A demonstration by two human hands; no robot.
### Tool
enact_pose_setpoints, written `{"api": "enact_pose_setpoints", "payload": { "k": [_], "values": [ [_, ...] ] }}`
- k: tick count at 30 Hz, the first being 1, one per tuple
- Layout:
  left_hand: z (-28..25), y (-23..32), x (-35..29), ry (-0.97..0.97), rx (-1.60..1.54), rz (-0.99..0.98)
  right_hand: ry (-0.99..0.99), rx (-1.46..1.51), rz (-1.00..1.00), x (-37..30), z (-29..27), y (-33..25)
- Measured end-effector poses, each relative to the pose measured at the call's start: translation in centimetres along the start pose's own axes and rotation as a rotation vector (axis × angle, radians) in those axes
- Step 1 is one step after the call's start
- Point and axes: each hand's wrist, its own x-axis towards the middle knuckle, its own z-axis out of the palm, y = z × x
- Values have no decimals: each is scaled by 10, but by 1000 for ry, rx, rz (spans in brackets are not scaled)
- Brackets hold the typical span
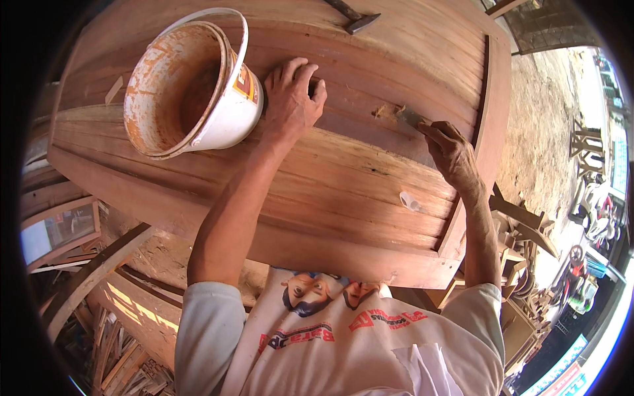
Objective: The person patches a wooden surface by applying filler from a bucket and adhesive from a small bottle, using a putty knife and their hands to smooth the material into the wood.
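A wide wooden door panel with a raised frame lies flat in front of me. My right hand grips a putty knife, its blade down on the boards. Beside the blade is a small smear of brown putty. My left hand rests on the panel with its fingers spread and slightly bent, holding nothing. Just left of it stands a white plastic bucket, tilted in view, its inside coated with orange-brown residue and its handle raised.
At the panel's far edge lies a hammer. A small clear plastic piece sits nearer me, and a thin wood chip lies left of the bucket. Wood scraps are piled at lower left; motorbikes stand at the right.
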Motion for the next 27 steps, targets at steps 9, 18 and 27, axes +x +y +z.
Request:
{"api": "enact_pose_setpoints", "payload": {
  "k": [9,18,27],
  "values": [
    [-1,-3,0,-4,8,-2,9,8,-58,19,11,-22],
    [-4,0,0,-12,2,-12,-7,-17,-15,36,4,-22],
    [-4,-1,-1,-36,12,-18,-27,-17,-33,18,4,-16]
  ]
}}
